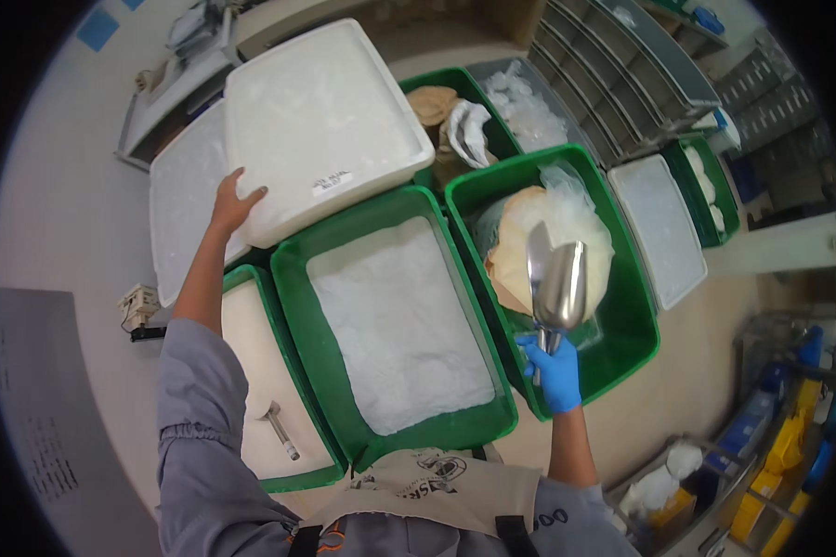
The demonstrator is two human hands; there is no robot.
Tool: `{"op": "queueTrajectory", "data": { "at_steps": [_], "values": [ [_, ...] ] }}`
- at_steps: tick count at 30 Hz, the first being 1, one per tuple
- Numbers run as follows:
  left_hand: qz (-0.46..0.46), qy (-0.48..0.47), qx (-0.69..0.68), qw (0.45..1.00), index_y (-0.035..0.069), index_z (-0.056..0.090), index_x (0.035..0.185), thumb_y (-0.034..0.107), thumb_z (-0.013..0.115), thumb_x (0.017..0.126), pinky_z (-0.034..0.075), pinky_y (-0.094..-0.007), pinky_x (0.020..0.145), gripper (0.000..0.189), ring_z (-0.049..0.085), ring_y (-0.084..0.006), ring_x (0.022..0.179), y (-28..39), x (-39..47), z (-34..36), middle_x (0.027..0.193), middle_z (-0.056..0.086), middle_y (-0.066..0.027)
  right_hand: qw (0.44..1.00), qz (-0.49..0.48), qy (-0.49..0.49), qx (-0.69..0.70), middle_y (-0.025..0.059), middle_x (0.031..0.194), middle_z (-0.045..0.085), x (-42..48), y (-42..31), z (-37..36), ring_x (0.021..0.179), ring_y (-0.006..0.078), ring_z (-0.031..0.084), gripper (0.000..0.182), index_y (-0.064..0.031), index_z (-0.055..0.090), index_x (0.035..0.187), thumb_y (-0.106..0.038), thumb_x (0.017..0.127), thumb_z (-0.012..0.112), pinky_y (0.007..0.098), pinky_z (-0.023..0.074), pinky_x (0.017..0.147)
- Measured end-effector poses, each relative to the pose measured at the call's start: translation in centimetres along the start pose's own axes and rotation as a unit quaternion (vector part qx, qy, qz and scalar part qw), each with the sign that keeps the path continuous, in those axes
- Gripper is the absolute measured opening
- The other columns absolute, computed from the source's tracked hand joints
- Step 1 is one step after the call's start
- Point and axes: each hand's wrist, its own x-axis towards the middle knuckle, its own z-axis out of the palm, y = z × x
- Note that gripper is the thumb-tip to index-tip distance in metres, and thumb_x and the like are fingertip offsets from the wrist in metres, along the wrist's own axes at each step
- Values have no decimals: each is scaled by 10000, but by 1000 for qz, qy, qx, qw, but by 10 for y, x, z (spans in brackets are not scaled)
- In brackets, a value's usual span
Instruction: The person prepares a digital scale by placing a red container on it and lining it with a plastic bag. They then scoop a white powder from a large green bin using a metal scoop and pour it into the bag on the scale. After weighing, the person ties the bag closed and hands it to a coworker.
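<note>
My bare left hand (235,202) rests with fingers apart at the left front corner of a whitish lid (320,104) that bears writing. My right hand (556,372), in a blue glove, is closed on the handles of metal scoops (563,289), held over an open bag of cream-coloured powder (515,244). That bag stands in a green bin (620,376). Between my arms, another green bin (306,334) holds white powder (404,334). At the left, a third green bin (306,482) holds off-white powder (251,369), with a metal-handled tool (279,432) lying on it.
Behind stand a green bin with paper bags (432,104) and a grey bin with clear plastic (522,104). A grey shelving rack (613,76) is at the back right. A pale lid (658,223) lies right of the bins. Yellow and blue containers (787,445) stand at lower right.
</note>
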Motion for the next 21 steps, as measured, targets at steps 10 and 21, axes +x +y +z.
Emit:
{"op": "queueTrajectory", "data": {
  "at_steps": [10,21],
  "values": [
    [-60,-78,214,972,366,310,1524,551,463,969,148,-756,1083,605,167,-356,1494,58,-44,63,1638,160,-80,962,104,-187,171,44,662,590,-6,3,-1,472,106,519,316,45,618,1107,-189,897,645,230,420,458],
    [118,-17,-142,983,63,554,1293,167,714,819,377,-429,1101,512,443,-383,1341,75,-298,118,1466,446,-204,834,-90,94,-537,220,856,682,44,-12,-80,782,400,660,322,-23,688,915,-332,827,701,481,514,708]
  ]
}}
